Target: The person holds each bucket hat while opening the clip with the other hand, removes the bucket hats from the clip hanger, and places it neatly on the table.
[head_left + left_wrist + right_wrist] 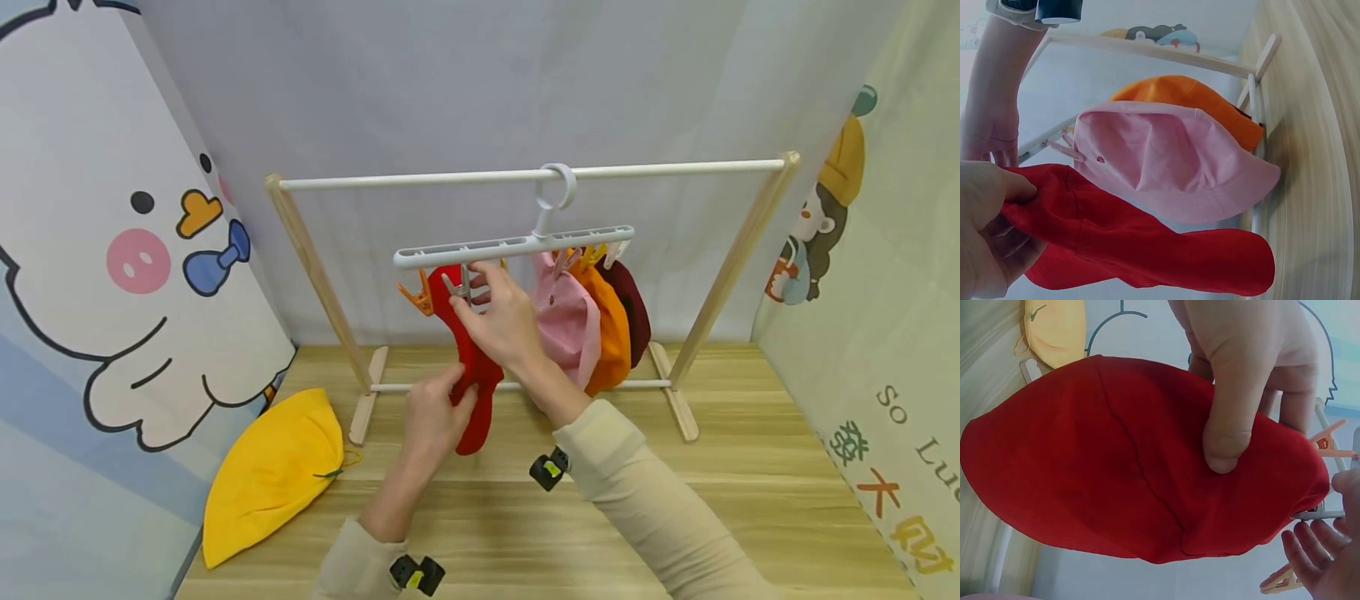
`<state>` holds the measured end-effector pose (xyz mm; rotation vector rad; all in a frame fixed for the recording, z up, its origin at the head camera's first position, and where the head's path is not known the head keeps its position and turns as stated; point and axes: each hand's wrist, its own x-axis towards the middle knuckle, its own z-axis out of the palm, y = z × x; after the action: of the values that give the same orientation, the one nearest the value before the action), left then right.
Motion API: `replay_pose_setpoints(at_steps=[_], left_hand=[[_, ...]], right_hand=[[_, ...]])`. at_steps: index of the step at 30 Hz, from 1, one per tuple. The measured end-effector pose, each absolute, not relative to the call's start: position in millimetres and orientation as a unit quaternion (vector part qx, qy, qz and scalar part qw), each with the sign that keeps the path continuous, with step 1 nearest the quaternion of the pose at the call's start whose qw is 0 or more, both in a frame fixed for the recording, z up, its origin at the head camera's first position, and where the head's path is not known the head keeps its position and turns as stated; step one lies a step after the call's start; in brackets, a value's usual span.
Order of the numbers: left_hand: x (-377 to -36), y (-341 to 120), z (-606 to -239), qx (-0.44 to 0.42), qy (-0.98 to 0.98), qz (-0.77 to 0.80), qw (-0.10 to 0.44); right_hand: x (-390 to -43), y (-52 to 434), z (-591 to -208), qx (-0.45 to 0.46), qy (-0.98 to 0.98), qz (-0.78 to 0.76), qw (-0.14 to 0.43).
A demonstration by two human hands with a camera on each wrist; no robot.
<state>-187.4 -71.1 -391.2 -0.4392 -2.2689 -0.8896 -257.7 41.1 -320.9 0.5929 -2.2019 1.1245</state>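
Observation:
A red bucket hat hangs folded under the left part of the white clip hanger. My left hand pinches its cloth; in the right wrist view the thumb lies flat across the red fabric. Higher up, my right hand pinches a grey clothespin, whose tip meets the hat's upper edge. An orange clothespin dangles just left of it. Past my right hand, a pink hat, an orange hat and a maroon hat hang from clips.
The hanger hooks over the white rail of a wooden rack on the wood-grain table. A yellow hat lies at the table's left. Printed panels stand on both sides, with a pale curtain behind.

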Motion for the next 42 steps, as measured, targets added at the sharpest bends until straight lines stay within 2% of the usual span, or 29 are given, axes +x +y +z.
replay_pose_setpoints(at_steps=[24,42], left_hand=[[-187.1,-67.6,-393.1,-0.2,-0.87,-0.311,0.325],[-186.9,-69.8,-392.3,-0.19,-0.879,-0.301,0.318]], right_hand=[[-256.2,31.6,-319.9,0.149,-0.845,0.387,0.338],[-258.3,31.7,-319.2,0.16,-0.84,0.374,0.36]])
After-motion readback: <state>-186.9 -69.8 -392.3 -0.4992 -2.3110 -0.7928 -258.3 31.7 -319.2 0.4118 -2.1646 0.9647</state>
